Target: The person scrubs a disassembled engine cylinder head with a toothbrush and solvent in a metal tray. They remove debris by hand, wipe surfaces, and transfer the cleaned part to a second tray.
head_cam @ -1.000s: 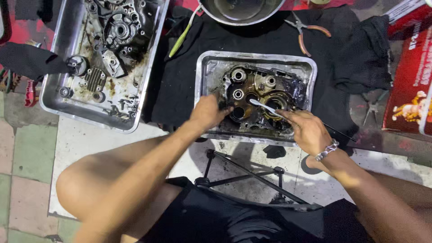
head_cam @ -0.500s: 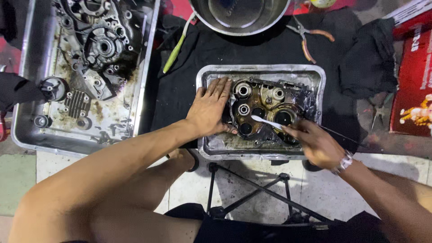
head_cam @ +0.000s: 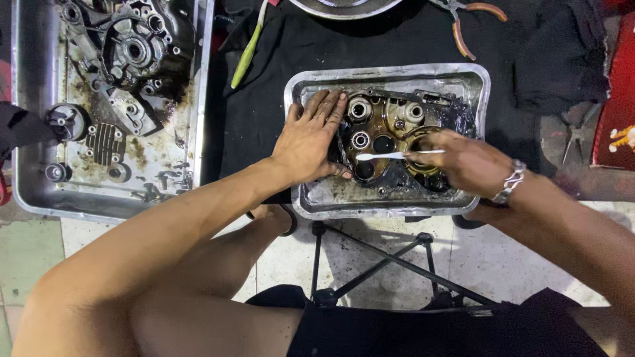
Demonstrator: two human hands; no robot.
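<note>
While your left hand (head_cam: 309, 140) lies flat and spread, palm down, on the left part of the greasy engine casing (head_cam: 390, 135), your right hand (head_cam: 463, 162) pinches the handle of a white toothbrush (head_cam: 387, 156) whose head points left over the casing's round bores. The casing sits inside a small metal tray (head_cam: 473, 82) on a black cloth (head_cam: 278, 73); a larger tray (head_cam: 30, 192) of engine parts stands well to the left, with a green-handled tool (head_cam: 245, 59) between the two trays and orange-handled pliers (head_cam: 466, 20) lying above
</note>
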